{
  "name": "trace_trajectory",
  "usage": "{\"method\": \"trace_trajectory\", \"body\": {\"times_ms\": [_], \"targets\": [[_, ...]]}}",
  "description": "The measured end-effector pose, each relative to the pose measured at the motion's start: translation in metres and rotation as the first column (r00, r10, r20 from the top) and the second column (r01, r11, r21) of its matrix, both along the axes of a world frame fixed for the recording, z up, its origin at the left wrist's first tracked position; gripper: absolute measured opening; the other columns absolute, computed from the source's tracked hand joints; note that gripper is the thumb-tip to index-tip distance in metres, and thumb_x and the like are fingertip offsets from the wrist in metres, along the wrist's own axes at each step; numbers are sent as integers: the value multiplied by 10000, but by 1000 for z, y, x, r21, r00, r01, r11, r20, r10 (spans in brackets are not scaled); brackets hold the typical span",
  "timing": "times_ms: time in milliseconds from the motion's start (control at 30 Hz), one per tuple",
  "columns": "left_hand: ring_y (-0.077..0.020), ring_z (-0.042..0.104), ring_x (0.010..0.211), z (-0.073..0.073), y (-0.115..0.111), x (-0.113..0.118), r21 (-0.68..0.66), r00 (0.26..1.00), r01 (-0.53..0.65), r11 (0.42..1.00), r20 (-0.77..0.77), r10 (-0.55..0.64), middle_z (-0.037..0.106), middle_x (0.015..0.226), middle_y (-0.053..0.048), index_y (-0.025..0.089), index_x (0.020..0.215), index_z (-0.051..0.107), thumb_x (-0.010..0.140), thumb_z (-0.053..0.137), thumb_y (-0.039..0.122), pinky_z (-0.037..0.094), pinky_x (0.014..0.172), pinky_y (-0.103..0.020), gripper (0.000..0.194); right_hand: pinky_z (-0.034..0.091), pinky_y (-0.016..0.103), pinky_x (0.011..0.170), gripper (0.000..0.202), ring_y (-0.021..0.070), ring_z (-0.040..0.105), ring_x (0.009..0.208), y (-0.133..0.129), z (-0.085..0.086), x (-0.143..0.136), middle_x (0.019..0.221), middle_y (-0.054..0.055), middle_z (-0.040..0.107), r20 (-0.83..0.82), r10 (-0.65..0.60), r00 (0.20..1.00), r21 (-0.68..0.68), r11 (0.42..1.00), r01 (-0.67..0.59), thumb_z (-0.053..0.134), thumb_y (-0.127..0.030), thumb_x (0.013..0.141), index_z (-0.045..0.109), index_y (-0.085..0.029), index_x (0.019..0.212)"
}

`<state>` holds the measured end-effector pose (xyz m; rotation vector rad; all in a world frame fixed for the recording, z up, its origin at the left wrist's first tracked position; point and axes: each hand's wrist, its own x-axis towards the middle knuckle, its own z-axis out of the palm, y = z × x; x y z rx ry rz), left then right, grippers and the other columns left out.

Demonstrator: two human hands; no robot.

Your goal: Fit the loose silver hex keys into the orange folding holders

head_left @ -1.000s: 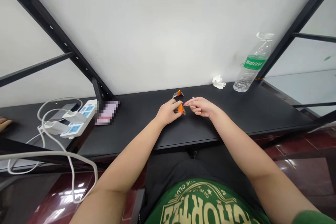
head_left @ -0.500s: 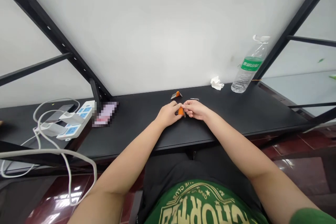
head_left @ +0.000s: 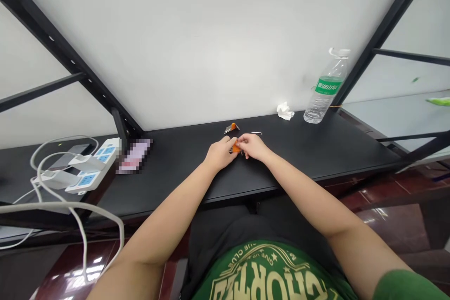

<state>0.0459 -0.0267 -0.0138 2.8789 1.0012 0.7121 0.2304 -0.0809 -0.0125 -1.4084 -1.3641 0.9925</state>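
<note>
My left hand [head_left: 221,154] is closed around a small orange holder [head_left: 236,148], with thin metal-looking pieces showing at its edges. The fingertips of my right hand [head_left: 251,146] pinch at the holder's right side; whether they hold a separate small piece is hidden. Just behind the hands, a second orange piece with a grey, ribbed side [head_left: 232,127] stands tented on the black tabletop [head_left: 176,159]. A thin metal rod [head_left: 256,132] lies behind my right hand.
A water bottle [head_left: 325,89] and a crumpled tissue [head_left: 284,111] stand by the wall at the right. On the left are a blurred-out pinkish item [head_left: 135,155] and a power strip [head_left: 96,164] with plugs and white cables [head_left: 84,229]. Black metal posts [head_left: 70,63] frame both sides.
The view has shifted slightly, moving the scene to the left. My right fingers now lie further over the orange holder, which has tilted a little. Both hands stay together.
</note>
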Motion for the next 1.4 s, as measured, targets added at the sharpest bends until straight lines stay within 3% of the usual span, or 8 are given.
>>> {"method": "trace_trajectory", "body": {"times_ms": [133, 233, 367, 467, 767, 933, 1300, 1400], "targets": [[-201, 656, 778, 2, -1, 0, -21, 1000, -21, 1000, -24, 20, 653, 994, -53, 277, 1187, 687, 892, 657, 271, 449, 608, -291, 297, 392, 252, 646, 155, 156, 563, 652, -5, 1, -12, 722, -24, 629, 367, -70, 928, 251, 968, -26, 696, -198, 910, 596, -226, 1025], [-202, 670, 805, 3, -1, -2, -43, 999, -13, 999, -37, 11, 664, 1014, -50, 291, 1243, 683, 903, 645, 269, 473, 643, -293, 342, 390, 274, 700, 128, 181, 584, 717, -7, 4, -6, 790, 5, 660, 516, -22, 856, 279, 950, -143, 664, -249, 951, 612, -221, 1065], [-218, 689, 922, 4, 3, -5, -66, 999, -23, 998, -47, 20, 686, 1129, -54, 306, 1337, 643, 893, 685, 338, 515, 731, -303, 447, 455, 310, 855, 196, 221, 636, 950, 1, 4, 29, 1032, 87, 696, 602, -307, 737, 324, 938, 126, 527, -256, 1027, 708, -201, 1078], [-206, 685, 906, 5, 6, -8, -127, 998, -50, 991, -43, 45, 691, 1134, -36, 321, 1330, 651, 890, 694, 372, 521, 766, -307, 445, 481, 337, 936, 309, 258, 620, 1104, 8, 0, 60, 1278, 133, 626, 729, -320, 605, 161, 939, 303, 568, -223, 992, 742, -208, 1247], [-194, 670, 882, 3, 12, -12, -223, 996, -63, 973, 43, 74, 682, 1041, -20, 326, 1256, 689, 856, 735, 427, 515, 799, -300, 416, 483, 467, 981, 407, 364, 501, 1236, 2, 0, 55, 1399, 172, 553, 887, -49, 459, -79, 964, 255, 440, -308, 1051, 745, -256, 1316], [-191, 665, 882, 4, 12, -12, -242, 996, -58, 969, 52, 73, 681, 1024, -19, 315, 1255, 695, 848, 741, 413, 516, 805, -295, 421, 487, 474, 970, 414, 361, 491, 1244, 0, 1, 52, 1421, 181, 533, 897, -67, 437, -59, 961, 269, 448, -299, 1041, 685, -227, 1372], [-200, 673, 907, 2, 14, -14, -242, 998, -49, 969, 33, 59, 684, 1064, -26, 321, 1285, 689, 847, 738, 402, 526, 818, -303, 447, 483, 407, 881, 278, 334, 558, 1143, -3, 1, 39, 1258, 179, 612, 903, -114, 414, 40, 982, 183, 522, -193, 993, 779, -190, 1101], [-202, 674, 913, 3, 12, -13, -216, 999, -40, 975, 14, 44, 688, 1077, -26, 320, 1298, 681, 859, 722, 382, 520, 803, -308, 446, 468, 348, 775, 173, 261, 621, 970, -1, 0, 35, 1152, 155, 655, 868, -57, 492, -15, 990, 142, 574, -167, 949, 747, -169, 945]]}}
